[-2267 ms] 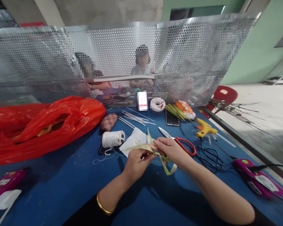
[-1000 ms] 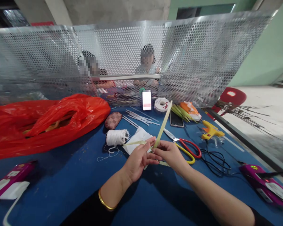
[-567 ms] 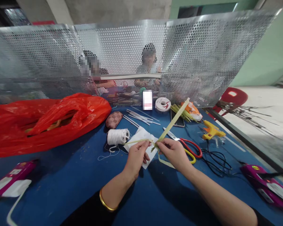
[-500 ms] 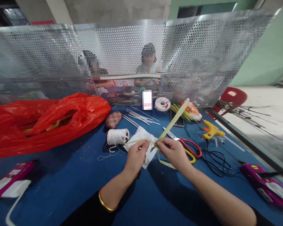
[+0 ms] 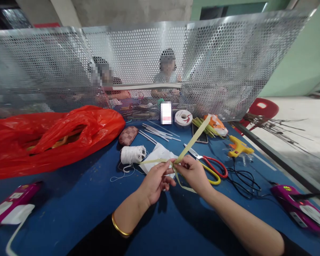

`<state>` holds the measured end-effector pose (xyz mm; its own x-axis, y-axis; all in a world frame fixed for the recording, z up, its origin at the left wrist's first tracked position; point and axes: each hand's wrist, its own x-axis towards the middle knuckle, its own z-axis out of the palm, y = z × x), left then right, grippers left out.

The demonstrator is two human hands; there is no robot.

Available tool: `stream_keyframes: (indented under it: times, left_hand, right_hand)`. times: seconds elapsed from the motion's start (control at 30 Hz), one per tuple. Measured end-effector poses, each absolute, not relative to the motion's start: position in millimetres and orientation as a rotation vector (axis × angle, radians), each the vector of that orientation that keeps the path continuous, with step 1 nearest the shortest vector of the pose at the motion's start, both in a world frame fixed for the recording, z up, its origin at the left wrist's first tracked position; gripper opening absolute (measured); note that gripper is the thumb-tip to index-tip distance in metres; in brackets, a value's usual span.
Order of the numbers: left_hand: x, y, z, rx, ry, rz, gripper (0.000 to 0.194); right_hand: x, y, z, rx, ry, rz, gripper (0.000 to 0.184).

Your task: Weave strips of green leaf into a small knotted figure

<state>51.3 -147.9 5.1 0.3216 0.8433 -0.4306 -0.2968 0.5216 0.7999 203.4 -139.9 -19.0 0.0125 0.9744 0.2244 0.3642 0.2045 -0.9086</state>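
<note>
My left hand [image 5: 155, 181] pinches pale green leaf-like strips near their crossing, thumb and forefinger together, the other fingers loosely curled. Close against it, my right hand [image 5: 191, 172] grips a long pale green strip [image 5: 196, 138] that slants up to the right. One more strip end points left over a white paper sheet [image 5: 159, 155], and a loop hangs below my right hand. The exact crossing is partly hidden by my fingertips. Scissors [image 5: 214, 166] with red and yellow handles lie just right of my right hand. A spool of white string [image 5: 132, 155] stands left of the paper.
On the blue table [image 5: 77, 209] lie a red plastic bag [image 5: 96, 124], a checkered pouch [image 5: 128, 136], white sticks [image 5: 158, 132], a tape roll [image 5: 183, 117], a phone [image 5: 201, 137], a yellow glue gun [image 5: 240, 147] and purple devices [image 5: 300, 204]. People sit behind a perforated screen [image 5: 138, 53].
The strips have been turned, so one now stands up to the right. My hands drew slightly apart, then came together again, and my left fingers loosened a little.
</note>
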Motion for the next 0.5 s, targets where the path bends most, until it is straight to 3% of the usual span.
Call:
stream_keyframes:
  times: [0.13, 0.33, 0.5]
  left_hand:
    - [51, -148, 6, 0.496, 0.834, 0.861, 0.031]
    - [54, -151, 8, 0.443, 0.794, 0.874, 0.026]
    - [55, -150, 8, 0.497, 0.881, 0.897, 0.027]
  right_hand:
    - [200, -141, -19, -1.317, -1.410, 0.986, 0.014]
    - [202, -146, -10, -1.363, -1.496, 0.963, 0.015]
    - [207, -145, 1, -1.288, -1.426, 1.280, 0.022]
